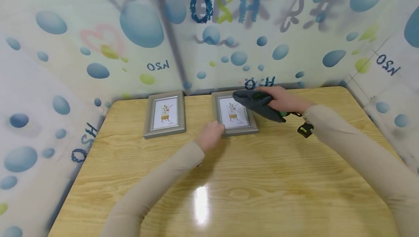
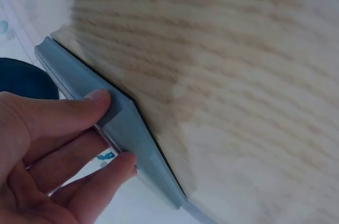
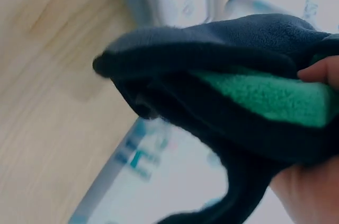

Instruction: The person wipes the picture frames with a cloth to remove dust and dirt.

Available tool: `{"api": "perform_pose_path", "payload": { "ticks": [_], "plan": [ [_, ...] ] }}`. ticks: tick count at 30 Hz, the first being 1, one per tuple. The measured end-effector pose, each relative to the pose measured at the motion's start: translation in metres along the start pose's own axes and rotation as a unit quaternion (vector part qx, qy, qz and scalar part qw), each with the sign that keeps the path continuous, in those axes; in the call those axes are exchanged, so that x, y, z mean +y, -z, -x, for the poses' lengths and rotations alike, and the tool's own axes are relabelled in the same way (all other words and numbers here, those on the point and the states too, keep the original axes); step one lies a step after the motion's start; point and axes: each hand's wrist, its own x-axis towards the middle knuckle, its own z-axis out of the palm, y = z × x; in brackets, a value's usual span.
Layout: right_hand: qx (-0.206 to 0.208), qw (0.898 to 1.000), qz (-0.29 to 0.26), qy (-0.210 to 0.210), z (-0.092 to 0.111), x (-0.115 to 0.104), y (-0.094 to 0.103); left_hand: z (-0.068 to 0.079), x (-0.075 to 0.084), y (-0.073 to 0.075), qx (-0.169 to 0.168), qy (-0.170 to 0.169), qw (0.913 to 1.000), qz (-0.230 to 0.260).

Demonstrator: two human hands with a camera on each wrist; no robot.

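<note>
My left hand (image 1: 211,135) is at the near left corner of the right-hand picture frame (image 1: 240,132), which lies flat on the table with a potted-plant print behind its pane. In the left wrist view the thumb presses on one side of the frame's corner (image 2: 140,139), and curled fingers grip its other edge. Over the frame's right side, my right hand (image 1: 283,99) holds a folded dark grey cloth (image 1: 256,103). Between the cloth's folds a fuzzy green layer (image 3: 275,97) shows in the right wrist view. Part of the frame is hidden under the cloth.
A second, matching picture frame (image 1: 165,132) lies to the left near the table's back edge. The wood-grain table (image 1: 262,186) reaches toward me. Walls (image 1: 209,62) with blue drops and lettering stand behind and at both sides. A black strap piece (image 1: 305,130) hangs by the right wrist.
</note>
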Motion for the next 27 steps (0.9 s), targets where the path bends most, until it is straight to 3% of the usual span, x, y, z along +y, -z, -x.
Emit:
{"api": "perform_pose_path", "payload": {
  "ticks": [7, 10, 13, 19, 27],
  "plan": [
    [0.009, 0.997, 0.057, -0.043, 0.027, 0.036, 0.022, -0.002, -0.008, -0.001, -0.011, 0.026, 0.9994, 0.021],
    [0.002, 0.992, 0.102, -0.069, 0.036, 0.052, 0.018, -0.001, -0.010, -0.002, -0.010, 0.033, 0.9993, 0.012],
    [-0.024, 0.987, 0.138, -0.081, 0.043, 0.064, 0.002, 0.000, -0.011, -0.002, -0.012, 0.034, 0.9993, 0.007],
    [-0.125, 0.982, 0.093, -0.105, 0.054, 0.079, -0.036, 0.000, -0.011, -0.002, -0.022, 0.034, 0.9992, 0.002],
    [-0.148, 0.981, 0.038, -0.120, 0.068, 0.082, -0.040, 0.001, -0.016, -0.004, -0.032, 0.031, 0.9985, 0.032]
  ]
}}
